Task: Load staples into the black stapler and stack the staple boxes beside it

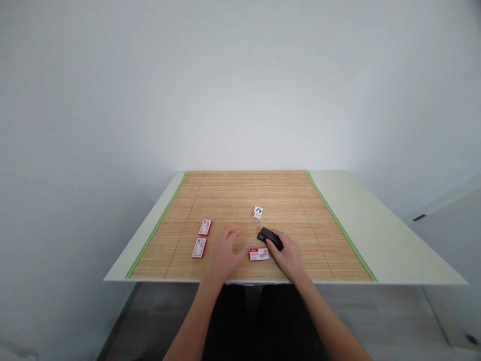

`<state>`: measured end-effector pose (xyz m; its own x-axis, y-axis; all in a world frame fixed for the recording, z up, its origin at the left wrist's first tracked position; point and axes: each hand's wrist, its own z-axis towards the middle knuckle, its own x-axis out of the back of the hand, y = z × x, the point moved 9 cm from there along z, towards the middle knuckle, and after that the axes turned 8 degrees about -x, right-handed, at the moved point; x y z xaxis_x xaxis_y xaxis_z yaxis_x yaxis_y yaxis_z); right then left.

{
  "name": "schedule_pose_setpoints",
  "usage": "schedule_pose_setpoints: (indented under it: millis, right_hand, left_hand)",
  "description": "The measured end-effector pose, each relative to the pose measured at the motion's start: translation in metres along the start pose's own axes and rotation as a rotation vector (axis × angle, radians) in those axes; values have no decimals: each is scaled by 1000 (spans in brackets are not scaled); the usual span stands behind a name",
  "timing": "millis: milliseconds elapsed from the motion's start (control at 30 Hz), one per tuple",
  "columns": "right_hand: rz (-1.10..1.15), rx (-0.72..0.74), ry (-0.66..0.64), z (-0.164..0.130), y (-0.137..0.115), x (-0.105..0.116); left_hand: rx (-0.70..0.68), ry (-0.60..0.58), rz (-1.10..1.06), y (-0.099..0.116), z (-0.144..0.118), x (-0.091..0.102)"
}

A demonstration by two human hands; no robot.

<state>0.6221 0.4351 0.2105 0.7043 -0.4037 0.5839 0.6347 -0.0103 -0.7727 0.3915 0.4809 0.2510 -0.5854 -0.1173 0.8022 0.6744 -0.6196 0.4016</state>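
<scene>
My right hand (288,255) is closed around a black stapler (270,238), which lies slantwise at the mat with its far end pointing left. My left hand (224,254) is slightly blurred, its thumb and fingers spread with nothing between them. The thumb comes close to a small red-and-white box (259,254) in front of the stapler; whether they touch I cannot tell. Left of that hand lie two similar flat boxes, a nearer one (199,247) and a farther one (205,227). Beyond the stapler sits a small white box (257,213) with a dark picture and red marking.
A bamboo mat (240,190) with green edging covers much of the pale table (379,240). Bare tabletop shows at both sides of it. White walls (240,90) enclose the table at the back and left. The table's front edge is close to my legs.
</scene>
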Motion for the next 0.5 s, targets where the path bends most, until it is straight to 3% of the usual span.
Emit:
schedule_pose_setpoints:
  millis: [67, 100, 167, 267, 400, 500]
  right_hand:
    - [3, 2, 0, 0, 0, 0]
    - [3, 2, 1, 0, 1, 1]
    - [3, 2, 2, -1, 2, 1]
    - [2, 2, 6, -2, 3, 2]
    - [4, 3, 15, -2, 3, 3]
    - [3, 2, 18, -2, 3, 3]
  left_hand:
    - [-157, -143, -115, 49, -4, -28]
    - [-178, -175, -135, 63, -7, -37]
    - [-143, -189, -114, 69, -11, -46]
    - [16, -121, 12, 34, -15, -35]
    - [234, 3, 216, -35, -27, 6]
    - [343, 49, 312, -66, -40, 29]
